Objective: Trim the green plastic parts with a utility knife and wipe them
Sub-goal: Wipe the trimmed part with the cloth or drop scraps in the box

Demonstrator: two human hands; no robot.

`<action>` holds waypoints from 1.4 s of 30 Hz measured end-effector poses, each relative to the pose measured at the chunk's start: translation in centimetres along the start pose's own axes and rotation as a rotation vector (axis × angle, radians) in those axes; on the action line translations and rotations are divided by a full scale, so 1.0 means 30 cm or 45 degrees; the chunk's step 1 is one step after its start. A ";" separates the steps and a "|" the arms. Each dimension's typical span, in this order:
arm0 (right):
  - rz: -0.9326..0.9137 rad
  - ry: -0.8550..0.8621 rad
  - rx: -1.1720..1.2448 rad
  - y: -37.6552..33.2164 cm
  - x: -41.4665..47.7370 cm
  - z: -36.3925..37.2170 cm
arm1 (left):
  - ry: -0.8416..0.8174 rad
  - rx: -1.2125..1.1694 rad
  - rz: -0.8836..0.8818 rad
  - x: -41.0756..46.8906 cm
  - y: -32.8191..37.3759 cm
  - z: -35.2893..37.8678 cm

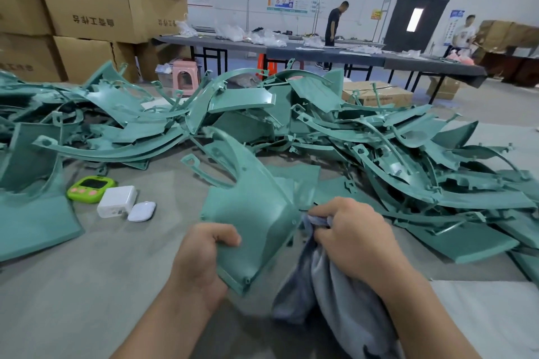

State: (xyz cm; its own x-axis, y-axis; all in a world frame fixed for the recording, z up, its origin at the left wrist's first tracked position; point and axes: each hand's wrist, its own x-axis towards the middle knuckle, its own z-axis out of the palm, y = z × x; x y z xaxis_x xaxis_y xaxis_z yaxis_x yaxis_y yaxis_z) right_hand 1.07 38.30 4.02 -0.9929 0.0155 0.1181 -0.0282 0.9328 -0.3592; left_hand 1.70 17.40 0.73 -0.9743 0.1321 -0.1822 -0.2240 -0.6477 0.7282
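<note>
— So, what are your hands doing?

— My left hand (204,253) is gripping the lower edge of a curved green part (256,213), thumb curled over its face, holding it tilted above the grey mat (116,271). My right hand (353,236) is clutching a bunched grey-blue cloth (335,294), fingers closed round it, bringing it right up to the part's right edge.

— And where are the other pieces lying?

— They are sprawling in a heap (364,137) just beyond, stretching from left to right. A green timer (90,188), a white charger (116,201) and a white case (142,211) are sitting together on the mat to my left.
</note>
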 end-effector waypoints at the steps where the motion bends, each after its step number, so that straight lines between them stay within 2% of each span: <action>1: 0.027 0.049 -0.041 0.017 -0.002 -0.003 | 0.031 -0.043 0.002 0.005 0.015 -0.008; 5: 0.248 0.431 -0.333 0.070 0.016 -0.037 | 0.105 -0.005 0.088 0.020 0.035 -0.033; 6: 0.224 0.515 -0.305 0.069 0.013 -0.038 | 0.141 0.051 0.144 0.025 0.028 -0.034; 8: 0.032 0.571 0.028 0.028 -0.008 -0.019 | 0.279 0.258 0.323 0.037 0.010 -0.032; 9: -0.072 0.475 0.287 -0.010 -0.027 -0.002 | 0.322 0.411 0.423 0.042 0.003 -0.032; 11: -0.183 0.105 0.850 -0.096 -0.061 0.037 | 0.288 0.773 0.611 0.039 -0.022 -0.019; 13: -0.302 -0.165 1.262 -0.153 -0.067 0.090 | 0.024 1.036 0.654 0.031 -0.069 -0.006; 15: -0.236 -0.205 1.462 -0.168 -0.057 0.117 | -0.226 1.279 0.582 0.020 -0.103 -0.007; 18: 0.049 -0.256 1.761 -0.124 -0.042 0.125 | -0.349 1.459 0.474 0.004 -0.075 -0.004; 20: 0.207 -0.259 1.764 -0.089 -0.031 0.118 | -0.406 1.477 0.481 0.003 -0.053 -0.001; 22: 0.299 -0.164 1.718 -0.065 -0.015 0.111 | -0.247 1.619 0.661 0.008 -0.056 0.001; 24: 0.255 -0.132 1.749 -0.055 -0.009 0.096 | 0.083 1.749 0.851 0.019 -0.065 -0.004; 25: 0.204 -0.133 1.736 -0.051 -0.012 0.087 | 0.194 1.728 0.855 0.019 -0.063 -0.006; 27: 0.100 -0.189 1.673 -0.041 -0.019 0.070 | 0.266 1.617 0.760 0.026 -0.051 -0.014; 29: 0.006 -0.337 1.619 -0.025 -0.024 0.061 | 0.247 1.285 0.605 0.035 -0.046 -0.016; 31: -0.044 -0.430 1.584 -0.019 -0.026 0.055 | 0.217 0.998 0.554 0.030 -0.041 -0.005; 38: 0.131 -0.081 1.692 -0.054 -0.016 0.050 | 0.013 1.019 0.677 0.021 -0.019 -0.012; 40: 0.116 -0.039 1.665 -0.062 -0.010 0.049 | 0.011 1.080 0.706 0.021 -0.014 -0.016; 42: 0.143 0.019 1.750 -0.062 -0.003 0.055 | 0.045 0.932 0.663 0.023 -0.017 -0.011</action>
State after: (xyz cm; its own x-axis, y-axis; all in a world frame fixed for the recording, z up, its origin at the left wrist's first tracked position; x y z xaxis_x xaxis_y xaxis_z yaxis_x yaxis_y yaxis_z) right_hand 1.01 35.97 3.16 -0.9963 0.0784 0.0350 -0.0483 -0.1761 -0.9832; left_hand 1.15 17.57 0.03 -0.9579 -0.0751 0.2770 0.2761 0.0231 0.9609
